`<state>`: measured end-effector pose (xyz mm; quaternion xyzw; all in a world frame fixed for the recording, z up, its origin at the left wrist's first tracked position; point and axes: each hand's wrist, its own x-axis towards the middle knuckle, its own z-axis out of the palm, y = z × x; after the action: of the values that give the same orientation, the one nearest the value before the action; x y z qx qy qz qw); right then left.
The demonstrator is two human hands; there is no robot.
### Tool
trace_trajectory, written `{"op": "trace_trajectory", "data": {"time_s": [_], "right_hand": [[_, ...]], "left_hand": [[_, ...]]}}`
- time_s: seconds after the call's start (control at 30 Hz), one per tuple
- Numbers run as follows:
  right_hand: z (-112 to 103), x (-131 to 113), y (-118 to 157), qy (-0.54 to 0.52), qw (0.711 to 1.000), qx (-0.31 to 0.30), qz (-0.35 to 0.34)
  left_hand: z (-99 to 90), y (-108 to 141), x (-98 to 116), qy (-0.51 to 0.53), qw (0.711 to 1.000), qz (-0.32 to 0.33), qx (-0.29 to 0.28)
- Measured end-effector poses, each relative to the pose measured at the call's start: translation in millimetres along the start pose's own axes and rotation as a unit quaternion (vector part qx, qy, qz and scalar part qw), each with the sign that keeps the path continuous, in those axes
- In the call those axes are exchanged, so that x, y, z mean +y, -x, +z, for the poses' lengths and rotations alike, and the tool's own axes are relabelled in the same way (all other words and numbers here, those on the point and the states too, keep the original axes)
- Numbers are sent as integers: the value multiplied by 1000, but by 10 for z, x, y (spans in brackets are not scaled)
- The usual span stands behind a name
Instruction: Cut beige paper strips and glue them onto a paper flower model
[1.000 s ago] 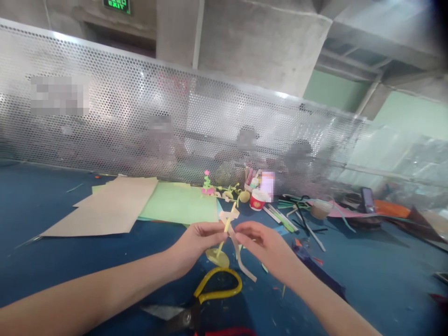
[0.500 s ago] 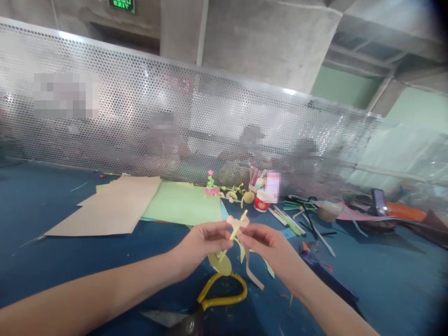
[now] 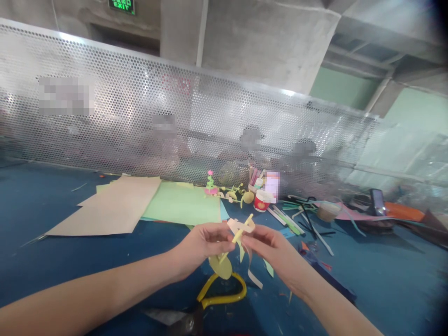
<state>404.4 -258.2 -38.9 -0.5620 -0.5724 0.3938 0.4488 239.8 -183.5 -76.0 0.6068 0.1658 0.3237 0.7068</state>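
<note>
My left hand (image 3: 212,240) pinches a thin yellow paper stick (image 3: 248,219) between thumb and fingers. The stick leans to the upper right, and a yellow paper disc (image 3: 221,268) hangs at its lower end. A pale pink paper strip (image 3: 255,277) crosses round the upper part of the stick, its loose tail dangling below. With fingers closed, my right hand (image 3: 268,242) grips this strip close to the stick. Scissors with yellow handles (image 3: 241,295) lie on the table under my hands, blades pointing left.
Pale sheets (image 3: 112,205) and green paper (image 3: 185,203) lie at the back left. Behind my hands stand a small paper tree (image 3: 210,183), a red cup (image 3: 261,201) and a phone (image 3: 272,186). Paper strips (image 3: 287,219) lie to the right. A perforated metal screen (image 3: 210,126) closes off the back.
The pink strip now shows a larger loop to the right of the stick. My right hand has shifted slightly right and down, while my left hand stays nearly in place.
</note>
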Motion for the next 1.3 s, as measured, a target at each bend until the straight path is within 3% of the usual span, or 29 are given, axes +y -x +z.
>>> {"op": "trace_trajectory", "data": {"time_s": [0.67, 0.87, 1.3], "right_hand": [[-31, -46, 33, 32, 999, -3, -6], [3, 24, 8, -11, 1000, 10, -12], [273, 344, -70, -116, 984, 135, -29]], "left_hand": [[-13, 3, 0, -27, 1000, 2, -9], [-23, 5, -23, -32, 999, 12, -6], [23, 46, -159, -26, 998, 41, 43]]}}
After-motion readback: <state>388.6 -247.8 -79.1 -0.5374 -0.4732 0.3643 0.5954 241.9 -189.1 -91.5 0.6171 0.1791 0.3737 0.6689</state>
